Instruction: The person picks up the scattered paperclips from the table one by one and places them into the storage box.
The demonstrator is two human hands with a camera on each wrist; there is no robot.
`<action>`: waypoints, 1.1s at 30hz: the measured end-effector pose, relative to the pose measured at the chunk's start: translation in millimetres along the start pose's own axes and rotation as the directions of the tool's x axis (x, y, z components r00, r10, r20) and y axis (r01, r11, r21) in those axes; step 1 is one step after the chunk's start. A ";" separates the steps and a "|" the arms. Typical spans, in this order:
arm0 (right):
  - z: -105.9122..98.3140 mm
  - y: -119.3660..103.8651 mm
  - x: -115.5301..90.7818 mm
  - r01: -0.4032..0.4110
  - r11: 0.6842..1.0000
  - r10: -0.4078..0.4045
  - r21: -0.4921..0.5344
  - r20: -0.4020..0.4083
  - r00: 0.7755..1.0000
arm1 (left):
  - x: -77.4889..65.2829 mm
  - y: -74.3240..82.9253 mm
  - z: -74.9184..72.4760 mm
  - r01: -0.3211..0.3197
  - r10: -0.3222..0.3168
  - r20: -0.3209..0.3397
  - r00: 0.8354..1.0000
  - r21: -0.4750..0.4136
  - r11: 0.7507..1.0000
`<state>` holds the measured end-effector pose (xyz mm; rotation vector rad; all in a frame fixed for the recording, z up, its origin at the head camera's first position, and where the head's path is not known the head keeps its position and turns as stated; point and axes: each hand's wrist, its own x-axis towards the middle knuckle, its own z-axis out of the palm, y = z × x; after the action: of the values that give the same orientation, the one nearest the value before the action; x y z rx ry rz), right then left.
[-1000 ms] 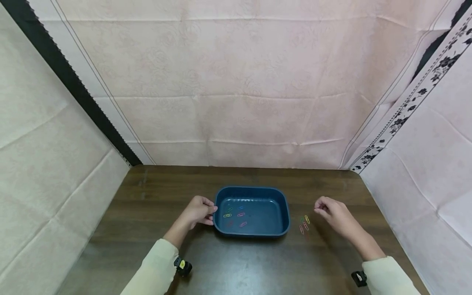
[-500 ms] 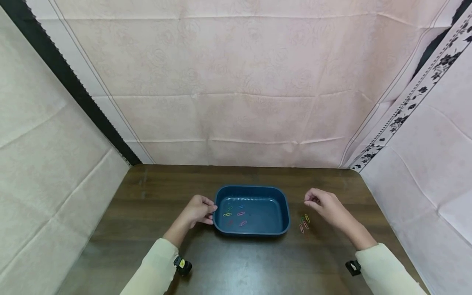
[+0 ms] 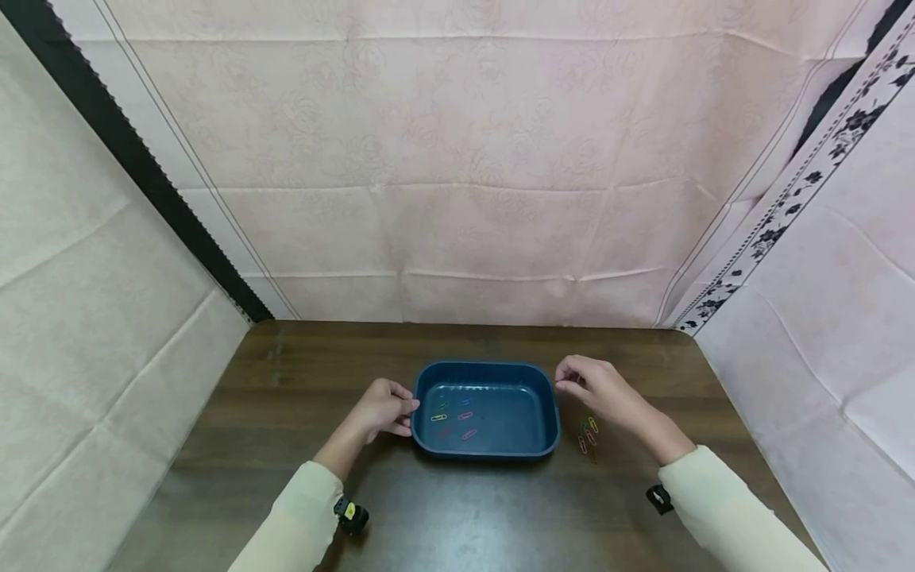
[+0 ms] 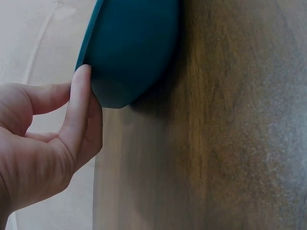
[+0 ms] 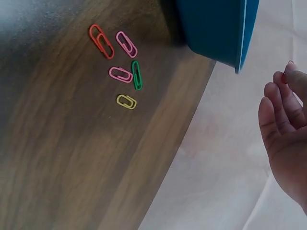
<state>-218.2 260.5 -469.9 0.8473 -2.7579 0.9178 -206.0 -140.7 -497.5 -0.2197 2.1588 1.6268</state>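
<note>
Red and slim, what seems a paperclip [image 5: 285, 77] is pinched in my right hand [image 3: 593, 388], now moved leftward beside the glossy blue rectangular tray [image 3: 516, 415]; carrying looks nearly done. My left hand [image 3: 384, 408] grips the tray's left rim.

Your left sleeve [image 3: 293, 516] and right sleeve [image 3: 729, 508] are plain, pale green and long; your left hand [image 3: 382, 411] and right hand [image 3: 596, 387] are bare. Your left camera [image 3: 357, 521] is black, rounded and marked in yellow; your right camera [image 3: 662, 502] is black, boxier, with a pale marking.
</note>
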 end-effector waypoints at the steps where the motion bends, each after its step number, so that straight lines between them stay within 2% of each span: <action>1: 0.6 -1.1 1.9 0.000 1.000 0.000 0.004 0.010 1.000 | 0.3 -0.1 -0.1 0.001 -0.001 0.000 1.000 0.000 1.000; 7: 4.2 -7.9 12.9 0.045 0.999 -0.046 0.018 0.060 0.997 | 0.8 0.1 -0.5 0.002 -0.002 0.001 1.000 -0.006 1.000; 16: 11.6 -20.8 30.8 0.085 0.996 -0.089 0.029 0.196 0.977 | -1.4 1.2 -0.2 -0.001 0.001 0.004 1.000 -0.006 1.000; 21: 14.9 -26.8 41.4 0.079 0.995 -0.091 0.055 0.278 0.956 | -2.6 1.9 0.2 -0.003 0.003 -0.002 1.000 -0.007 1.000; 28: 23.9 -35.2 51.8 0.098 0.994 -0.106 0.041 0.383 0.917 | -1.0 1.9 1.6 0.007 -0.007 0.005 1.000 -0.016 1.000; 33: 31.9 -40.1 58.2 0.112 0.993 -0.122 0.049 0.433 0.893 | -1.1 2.3 0.9 0.013 -0.013 -0.002 1.000 -0.007 1.000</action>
<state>-243.1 187.9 -459.1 1.3566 -3.0155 0.8210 -205.7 -139.2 -495.2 -0.2370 2.1492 1.6278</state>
